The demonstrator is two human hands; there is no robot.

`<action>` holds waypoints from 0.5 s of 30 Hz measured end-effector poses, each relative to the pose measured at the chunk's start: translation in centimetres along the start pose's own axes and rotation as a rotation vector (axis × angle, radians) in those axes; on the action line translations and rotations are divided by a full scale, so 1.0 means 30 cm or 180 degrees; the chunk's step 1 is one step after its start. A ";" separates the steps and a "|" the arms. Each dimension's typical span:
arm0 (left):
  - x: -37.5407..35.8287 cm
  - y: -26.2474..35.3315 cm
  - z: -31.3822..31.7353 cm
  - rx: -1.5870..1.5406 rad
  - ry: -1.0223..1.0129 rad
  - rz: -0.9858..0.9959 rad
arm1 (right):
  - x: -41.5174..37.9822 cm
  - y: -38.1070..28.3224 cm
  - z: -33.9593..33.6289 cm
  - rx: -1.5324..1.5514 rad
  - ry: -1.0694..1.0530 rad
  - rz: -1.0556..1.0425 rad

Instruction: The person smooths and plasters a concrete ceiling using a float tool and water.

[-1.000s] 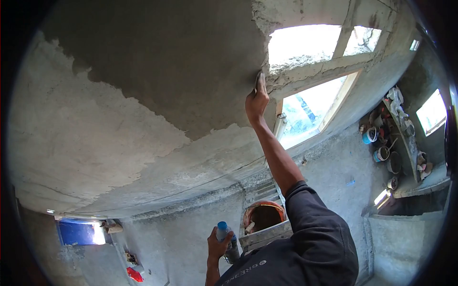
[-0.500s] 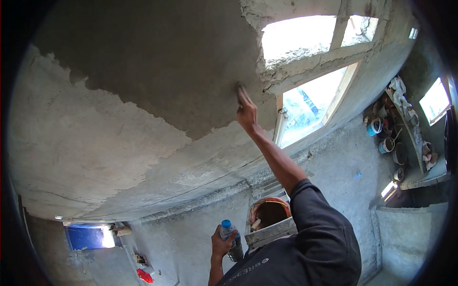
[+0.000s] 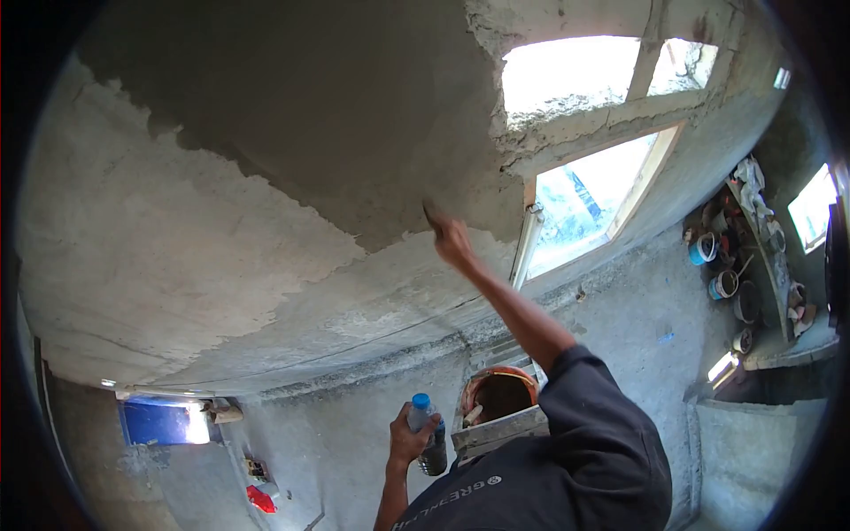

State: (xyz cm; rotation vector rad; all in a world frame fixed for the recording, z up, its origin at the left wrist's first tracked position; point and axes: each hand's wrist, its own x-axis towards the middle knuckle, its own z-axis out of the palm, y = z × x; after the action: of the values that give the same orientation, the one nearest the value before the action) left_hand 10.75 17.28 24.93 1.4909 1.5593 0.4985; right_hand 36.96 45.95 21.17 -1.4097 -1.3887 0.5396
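Observation:
My right hand (image 3: 454, 242) is raised to the wall, its fingers closed round a small dark flat tool (image 3: 431, 214) seen nearly edge-on; its exact kind is hard to make out. The tool is at the lower part of a dark, damp-looking plaster patch (image 3: 354, 124), near its ragged bottom edge. Lower down, in front of my body, my left hand (image 3: 406, 441) grips a clear plastic bottle (image 3: 433, 456) with a blue cap, held upright with a slight tilt. The bottle's lower part looks dark.
Right of the patch is a window opening (image 3: 584, 199) with a frame, below rough-edged openings (image 3: 571, 75). An orange-rimmed container (image 3: 534, 382) stands below my right arm behind a grey board (image 3: 500, 431). Buckets (image 3: 704, 250) stand at far right; a red item (image 3: 262, 498) lies lower left.
My right hand has moved down and slightly left along the wall with the dark tool. My left hand still holds the bottle, now a little higher. The view has shifted slightly.

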 end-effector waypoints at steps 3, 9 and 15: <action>0.035 0.034 0.005 0.0178 -0.0024 0.0046 | -0.398 0.215 0.116 0.3167 -0.0764 0.1570; 0.110 0.018 0.054 0.0572 -0.0589 -0.0356 | -0.862 0.014 -0.042 0.4380 -0.0391 0.3543; 0.140 0.131 0.186 0.1100 -0.1619 -0.0878 | -1.073 0.101 -0.098 0.4547 -0.0281 0.3844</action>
State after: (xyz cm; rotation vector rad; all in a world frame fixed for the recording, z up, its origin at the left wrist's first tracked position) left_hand 18.06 20.39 23.80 1.4706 1.4446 -0.3077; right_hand 33.49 16.13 8.77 -0.7685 0.1923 1.8637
